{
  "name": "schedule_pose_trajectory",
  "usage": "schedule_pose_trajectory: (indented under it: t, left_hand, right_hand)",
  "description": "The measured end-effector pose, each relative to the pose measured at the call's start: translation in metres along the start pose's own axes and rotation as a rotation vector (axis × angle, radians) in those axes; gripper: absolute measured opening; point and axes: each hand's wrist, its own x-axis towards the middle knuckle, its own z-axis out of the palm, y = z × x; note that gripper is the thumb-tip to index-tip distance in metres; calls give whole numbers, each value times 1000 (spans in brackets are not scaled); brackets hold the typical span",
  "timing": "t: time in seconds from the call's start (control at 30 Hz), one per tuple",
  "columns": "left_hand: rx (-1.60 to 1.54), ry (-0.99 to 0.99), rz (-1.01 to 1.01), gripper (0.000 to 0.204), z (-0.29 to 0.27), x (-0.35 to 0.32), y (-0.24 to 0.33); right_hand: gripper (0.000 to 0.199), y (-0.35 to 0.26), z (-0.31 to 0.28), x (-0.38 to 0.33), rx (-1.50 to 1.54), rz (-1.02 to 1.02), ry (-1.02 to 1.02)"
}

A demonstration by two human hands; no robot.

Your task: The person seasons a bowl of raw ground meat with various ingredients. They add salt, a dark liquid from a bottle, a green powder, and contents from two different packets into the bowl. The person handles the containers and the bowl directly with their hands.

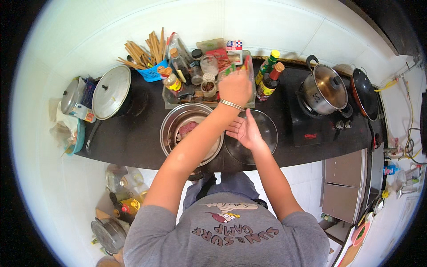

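Observation:
My left hand [235, 88], with thin bangles at the wrist, reaches over the tray [171, 103] of seasonings at the back of the counter. Its back faces me, so its fingers and anything in them are hidden; a green packet edge [228, 70] shows just beyond. Below it, my right hand [246, 131] is open and palm up, fingers pointing left and thumb raised, above a round dark see-through lid [262, 149]. Left of the lid stands a steel basin [166, 135] with a piece of reddish meat [187, 128] inside, partly covered by my left forearm.
Bottles [269, 82] stand right of the tray; a blue basket [151, 73] of chopsticks is at its left. A steel pot [324, 91] sits on the cooktop, with a black wok [365, 95] beyond. A lidded pan [112, 92] stands far left.

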Motion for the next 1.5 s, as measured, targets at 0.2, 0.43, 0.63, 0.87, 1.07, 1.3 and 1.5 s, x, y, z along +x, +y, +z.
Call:
schedule_pose_trajectory:
  t: [0.2,0.43,0.63,0.87,1.07,1.3,1.5]
  left_hand:
    - [-258,-39,18,16,-79,-40,-4]
    - [-544,-265,-92,18,-138,-94,-84]
    - [-791,-531,-211,12,-128,-130,-153]
    - [-822,-624,-258,8,-104,-131,-196]
    - [-1081,-644,-279,11,-92,-135,-202]
    - [-869,-798,-401,11,-94,-135,-216]
    - [-787,-786,-407,12,-91,-141,-219]
  right_hand:
    - [70,39,64,-19,434,-220,-142]
    - [50,62,59,-4,457,-572,-206]
    - [43,80,52,-4,413,-596,-91]
    - [43,92,63,-8,411,-663,-34]
    - [43,98,67,-14,375,-676,-6]
    - [43,92,66,-19,145,-698,-22]
    - [43,92,75,-21,119,-705,10]
